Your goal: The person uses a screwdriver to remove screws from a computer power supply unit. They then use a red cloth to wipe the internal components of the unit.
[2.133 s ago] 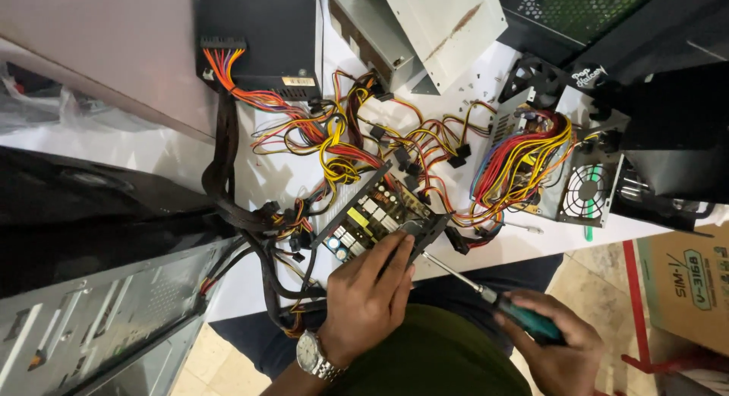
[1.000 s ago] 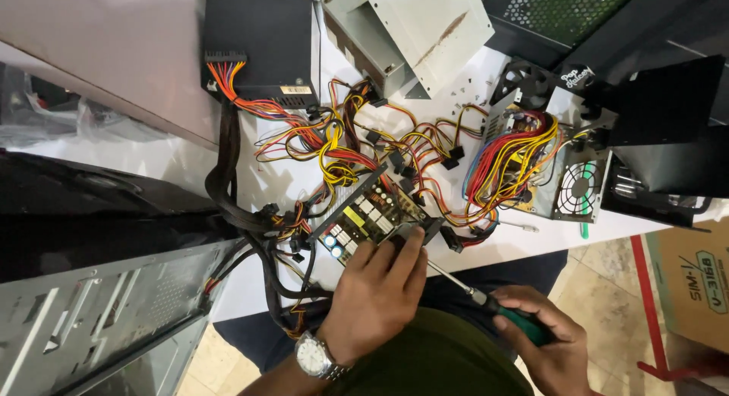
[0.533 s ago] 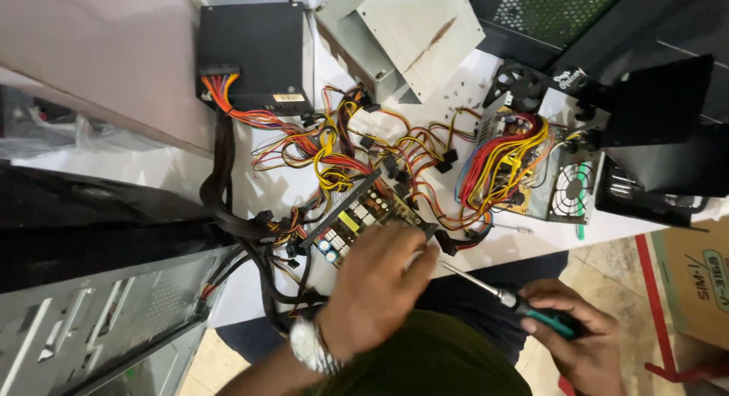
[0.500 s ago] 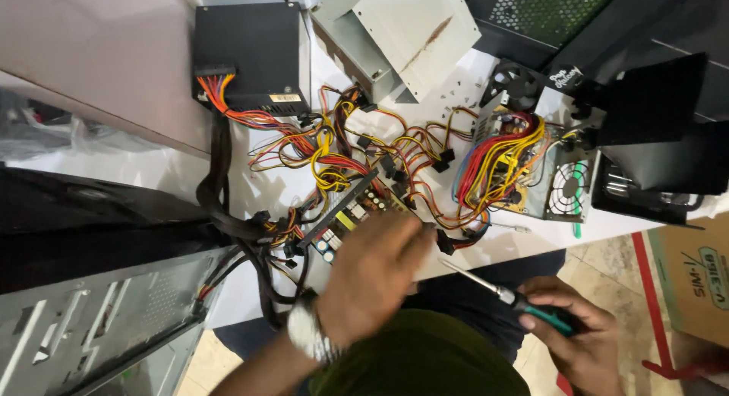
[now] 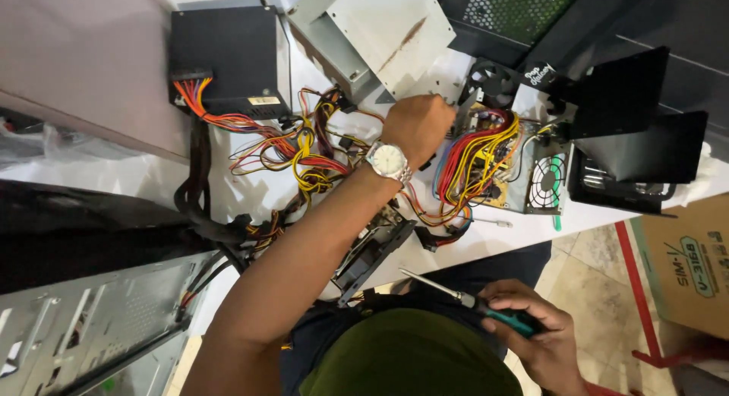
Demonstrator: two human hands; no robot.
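Two hands split the work. Left hand (image 5: pixel 416 124) was stretched far across the white table (image 5: pixel 250 187), fist-closed at the edge of the open power supply (image 5: pixel 501 164), just beside its red and yellow wires; what it pinched, cannot tell. Wristwatch (image 5: pixel 389 160) faced up. Right hand (image 5: pixel 535 339) stayed low near the lap, fingers wrapped tight on the green-handled screwdriver (image 5: pixel 463 299), probably parked clear of the wiring. Screwdriver's long axis ran diagonally, tip pointing up-left toward the stripped circuit board (image 5: pixel 372 248), handle toward lower right.
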